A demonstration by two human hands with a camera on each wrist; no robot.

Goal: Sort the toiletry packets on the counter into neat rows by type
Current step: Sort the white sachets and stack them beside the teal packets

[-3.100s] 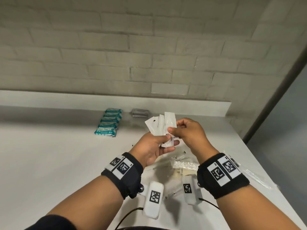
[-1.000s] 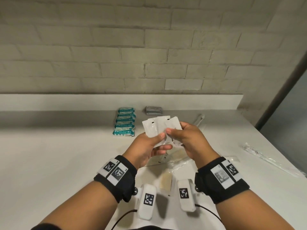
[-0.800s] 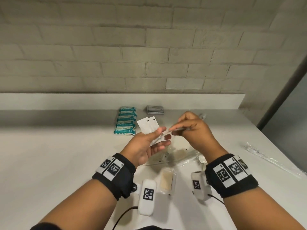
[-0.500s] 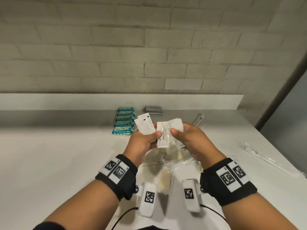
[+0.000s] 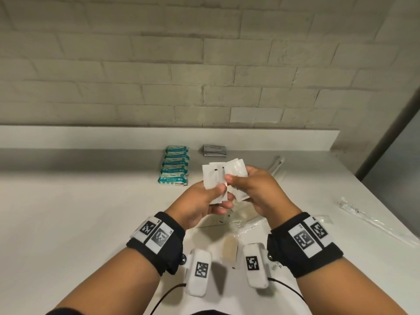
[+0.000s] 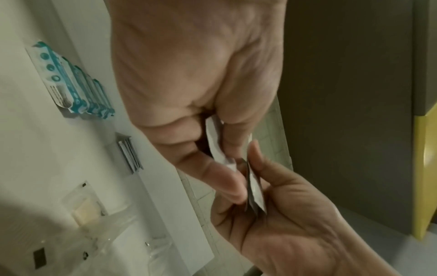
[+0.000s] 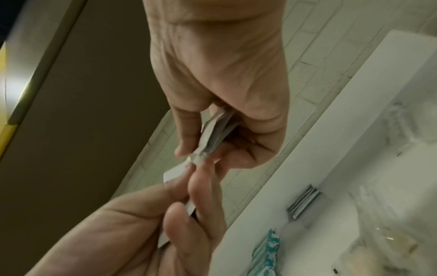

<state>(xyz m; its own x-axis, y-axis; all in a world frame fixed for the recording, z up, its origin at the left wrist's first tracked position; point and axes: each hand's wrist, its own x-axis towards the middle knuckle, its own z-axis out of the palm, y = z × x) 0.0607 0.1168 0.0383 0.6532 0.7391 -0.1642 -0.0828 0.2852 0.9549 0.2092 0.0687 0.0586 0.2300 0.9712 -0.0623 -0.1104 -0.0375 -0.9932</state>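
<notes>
White counter [image 5: 68, 223], fanned white sachets [image 5: 218, 178] pinched above it between left hand [image 5: 202, 205] and right hand [image 5: 256, 192] grip

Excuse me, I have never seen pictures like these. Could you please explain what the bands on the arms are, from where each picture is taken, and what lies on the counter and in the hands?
No machine here: a person works with bare hands. The black bands carry small cameras. The wide picture comes from a camera on the head; the two close ones look along each wrist at the fingers.

The left hand and the right hand together hold a fan of white sachets above the white counter.

On the counter lie a row of teal packets, a small grey stack, and clear wrapped items below the hands and one at the right.
</notes>
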